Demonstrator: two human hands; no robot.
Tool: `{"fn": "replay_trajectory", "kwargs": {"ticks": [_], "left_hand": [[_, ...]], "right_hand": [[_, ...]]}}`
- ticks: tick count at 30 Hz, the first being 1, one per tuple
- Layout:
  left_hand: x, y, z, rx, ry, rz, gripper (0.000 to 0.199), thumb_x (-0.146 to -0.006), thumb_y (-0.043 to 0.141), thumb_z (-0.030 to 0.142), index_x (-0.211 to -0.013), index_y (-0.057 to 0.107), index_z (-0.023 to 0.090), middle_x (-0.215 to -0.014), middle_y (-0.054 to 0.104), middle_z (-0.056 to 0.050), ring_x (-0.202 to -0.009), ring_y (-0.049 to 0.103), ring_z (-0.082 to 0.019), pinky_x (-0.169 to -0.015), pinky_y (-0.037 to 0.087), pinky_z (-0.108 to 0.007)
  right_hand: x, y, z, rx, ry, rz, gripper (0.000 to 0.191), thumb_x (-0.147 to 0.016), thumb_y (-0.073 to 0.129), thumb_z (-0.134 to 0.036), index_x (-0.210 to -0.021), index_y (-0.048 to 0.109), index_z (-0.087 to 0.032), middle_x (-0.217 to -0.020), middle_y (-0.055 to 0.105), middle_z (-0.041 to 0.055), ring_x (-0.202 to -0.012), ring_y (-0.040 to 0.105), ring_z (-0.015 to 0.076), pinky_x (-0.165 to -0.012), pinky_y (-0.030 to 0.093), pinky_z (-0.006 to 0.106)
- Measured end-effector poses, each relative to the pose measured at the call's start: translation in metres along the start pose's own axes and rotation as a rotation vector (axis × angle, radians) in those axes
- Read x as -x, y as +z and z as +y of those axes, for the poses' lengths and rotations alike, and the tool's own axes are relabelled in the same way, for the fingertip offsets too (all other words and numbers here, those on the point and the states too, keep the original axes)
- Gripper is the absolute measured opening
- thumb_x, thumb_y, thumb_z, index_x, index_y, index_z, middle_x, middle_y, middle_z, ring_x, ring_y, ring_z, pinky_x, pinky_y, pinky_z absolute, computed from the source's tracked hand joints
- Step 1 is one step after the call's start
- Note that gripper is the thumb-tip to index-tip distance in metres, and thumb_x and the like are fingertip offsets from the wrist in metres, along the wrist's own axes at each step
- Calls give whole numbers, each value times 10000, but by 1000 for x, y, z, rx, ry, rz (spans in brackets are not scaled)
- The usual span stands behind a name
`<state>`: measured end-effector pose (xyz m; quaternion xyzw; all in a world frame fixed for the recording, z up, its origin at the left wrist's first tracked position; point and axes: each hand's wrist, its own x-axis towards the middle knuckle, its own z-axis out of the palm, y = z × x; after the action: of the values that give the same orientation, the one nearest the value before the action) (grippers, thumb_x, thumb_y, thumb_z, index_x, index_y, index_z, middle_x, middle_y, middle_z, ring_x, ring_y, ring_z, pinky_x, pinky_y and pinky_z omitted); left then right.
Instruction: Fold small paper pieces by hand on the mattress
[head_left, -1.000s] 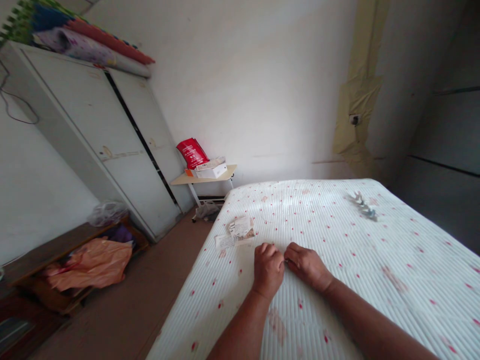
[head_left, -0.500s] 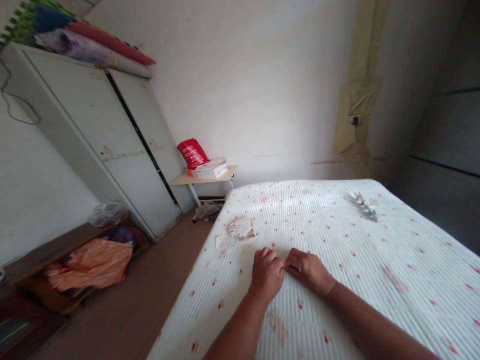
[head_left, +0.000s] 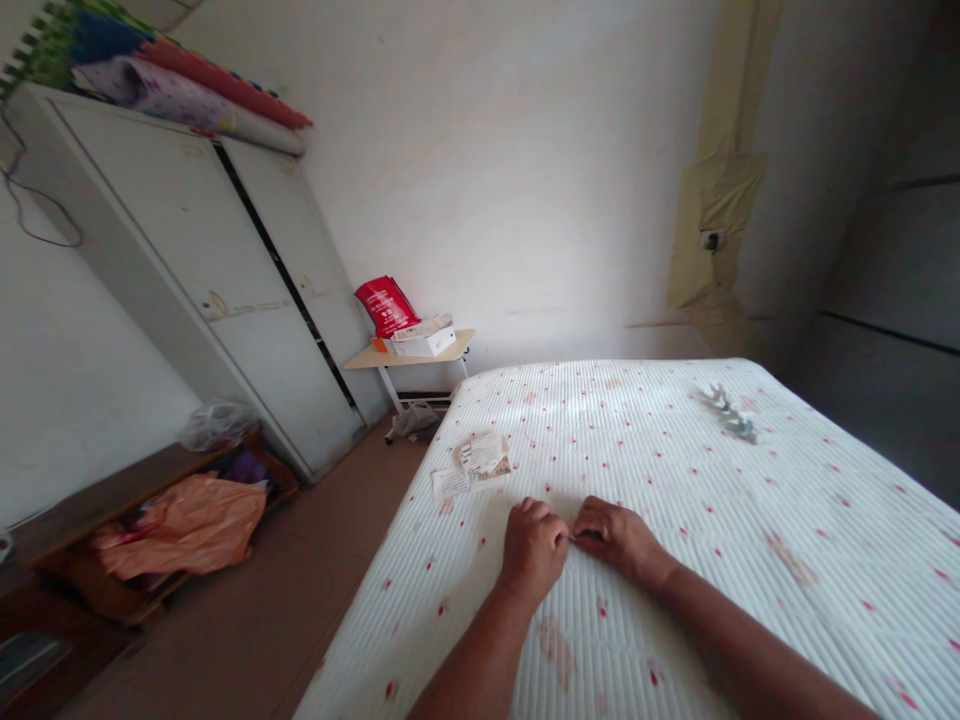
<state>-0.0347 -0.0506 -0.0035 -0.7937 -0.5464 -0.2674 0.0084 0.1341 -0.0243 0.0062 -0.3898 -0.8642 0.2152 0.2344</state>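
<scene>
Over the near middle of the white ribbed bed cover (head_left: 720, 620), my left hand (head_left: 535, 545) is closed, its fingers curled down. Just to its right, my right hand (head_left: 619, 540) is closed in a pinch, thumb and forefinger turned toward the left hand. The fingertips almost meet; something small and thin may be between them, too small to make out. Beyond the left hand lie printed paper pieces (head_left: 472, 465), partly overlapping. Farther off to the right, a small cluster of whitish and bluish pieces (head_left: 729, 412) rests on the cover.
Past the bed's left edge stands a small table (head_left: 360, 358) with a red bag (head_left: 386, 306) and a white box (head_left: 426, 343). A grey cabinet (head_left: 172, 220) carries rolled mats (head_left: 165, 90). An orange plastic bag (head_left: 184, 525) hangs over a wooden bench (head_left: 97, 500) at left.
Both hands stay in nearly the same place. The right hand's fingers have shifted slightly, with a slightly wider gap under its forefinger. Nothing else has visibly moved.
</scene>
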Motion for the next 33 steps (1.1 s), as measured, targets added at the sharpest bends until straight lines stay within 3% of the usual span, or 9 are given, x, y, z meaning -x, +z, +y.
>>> {"fn": "replay_trajectory", "kwargs": {"ticks": [19, 26, 33], "left_hand": [[1, 2, 3, 65, -134, -4, 105, -691, 591, 118, -622, 596, 197, -692, 581, 10, -770, 502, -148, -716, 321, -279], [1, 1, 9, -4, -187, -15, 114, -721, 556, 143, -621, 590, 185, -727, 589, -15, -804, 513, -168, -723, 328, -297], [1, 0, 16, -82, -244, -18, 106, -757, 518, 158, -676, 583, 175, -795, 588, -47, -848, 512, -198, -744, 337, -328]], "right_hand": [[-9, -3, -11, 63, 142, -35, 196, -780, 487, -165, -712, 669, -187, -784, 621, 24, -701, 572, 123, -613, 370, 203], [-21, -1, -12, 179, 318, -64, 156, -731, 528, -192, -690, 677, -175, -739, 653, 37, -655, 565, 129, -555, 314, 213], [-25, 4, -5, 224, 329, -62, 158, -713, 531, -206, -686, 685, -185, -713, 665, 39, -642, 567, 136, -534, 286, 225]]}}
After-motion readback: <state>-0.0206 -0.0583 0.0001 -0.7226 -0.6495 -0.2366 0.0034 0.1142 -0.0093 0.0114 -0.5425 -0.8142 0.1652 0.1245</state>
